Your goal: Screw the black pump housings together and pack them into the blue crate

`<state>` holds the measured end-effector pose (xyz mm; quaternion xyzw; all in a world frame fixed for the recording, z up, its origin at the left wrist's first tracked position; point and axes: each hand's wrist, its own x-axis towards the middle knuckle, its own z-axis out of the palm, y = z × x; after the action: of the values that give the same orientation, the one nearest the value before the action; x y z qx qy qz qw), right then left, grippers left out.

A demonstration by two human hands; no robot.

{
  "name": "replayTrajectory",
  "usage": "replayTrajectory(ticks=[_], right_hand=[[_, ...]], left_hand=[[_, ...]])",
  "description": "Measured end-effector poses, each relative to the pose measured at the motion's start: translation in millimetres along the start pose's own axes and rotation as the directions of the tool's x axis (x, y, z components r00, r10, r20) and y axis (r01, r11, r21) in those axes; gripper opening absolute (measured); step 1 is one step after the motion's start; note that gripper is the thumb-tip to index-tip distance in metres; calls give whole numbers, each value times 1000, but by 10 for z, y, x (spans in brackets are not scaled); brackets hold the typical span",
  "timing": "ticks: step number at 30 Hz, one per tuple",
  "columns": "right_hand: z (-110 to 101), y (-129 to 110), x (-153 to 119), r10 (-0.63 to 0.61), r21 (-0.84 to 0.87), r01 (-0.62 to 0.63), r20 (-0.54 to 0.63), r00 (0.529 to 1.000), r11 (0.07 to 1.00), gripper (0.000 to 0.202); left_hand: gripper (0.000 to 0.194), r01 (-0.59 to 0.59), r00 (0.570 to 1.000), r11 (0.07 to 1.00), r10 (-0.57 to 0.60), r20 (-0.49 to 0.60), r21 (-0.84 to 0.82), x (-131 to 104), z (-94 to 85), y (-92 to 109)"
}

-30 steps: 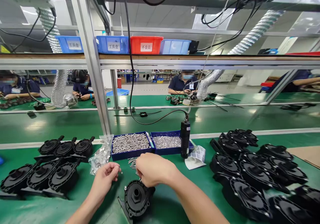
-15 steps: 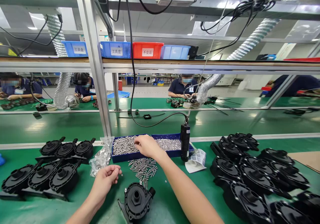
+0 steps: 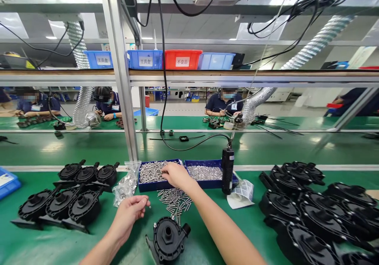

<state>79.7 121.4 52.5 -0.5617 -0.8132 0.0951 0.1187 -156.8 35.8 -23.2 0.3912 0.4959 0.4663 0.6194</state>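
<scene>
My right hand (image 3: 177, 176) reaches over the blue tray of screws (image 3: 150, 172). Its fingertips are drawn together at the screws, and what is between them is hidden. Left of the loose screw pile (image 3: 174, 200), my left hand (image 3: 132, 213) hovers with thumb and fingers pinched. A tiny shiny metal piece (image 3: 149, 207) shows right at those fingertips; whether it is held or lies on the table I cannot tell. Between my forearms sits a round black pump housing (image 3: 168, 235) with a central spout and small metal pieces at its rim.
A second blue tray of small metal parts (image 3: 205, 172) adjoins the first. A black electric screwdriver (image 3: 227, 171) hangs by it, above a crumpled label sheet (image 3: 241, 194). Plastic bags (image 3: 128, 186) lie left. Black housings (image 3: 84, 206) stand on both sides. Co-workers sit opposite.
The view has turned slightly left, so the scene sits further right. My right fingertips have shifted a little left and down over the screws. My left hand stays pinched.
</scene>
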Motion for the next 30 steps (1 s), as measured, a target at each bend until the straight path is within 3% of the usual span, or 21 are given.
replayTrajectory(ticks=[3,5,10,14,18,23,26,30], right_hand=[[-31,51,0,-59,60,58,17,998,997,8],[-37,60,7,-68,100,69,-13,998,993,9],[-21,-63,-19,-65,267,102,-146,987,958,14],[25,-276,-81,-137,496,191,-143,980,847,11],[86,-419,-106,-228,676,234,-101,969,698,10],[181,-484,-109,-258,767,261,-128,958,586,8],[244,-530,-131,-283,770,293,-152,947,567,5],[301,-538,-142,-329,748,342,-174,928,569,5]], left_hand=[[63,44,998,998,-43,38,-41,-12,24,18],[67,42,999,998,-42,9,-43,-21,45,40],[74,-77,992,997,76,-105,-8,-27,77,132],[72,-187,969,982,186,-161,7,-25,63,190],[71,-225,959,974,214,-186,-39,-28,57,200],[66,-153,982,977,135,-130,-149,-52,64,211],[66,-72,994,977,54,-94,-200,-89,92,242],[67,-76,992,981,57,-110,-176,-117,149,318]])
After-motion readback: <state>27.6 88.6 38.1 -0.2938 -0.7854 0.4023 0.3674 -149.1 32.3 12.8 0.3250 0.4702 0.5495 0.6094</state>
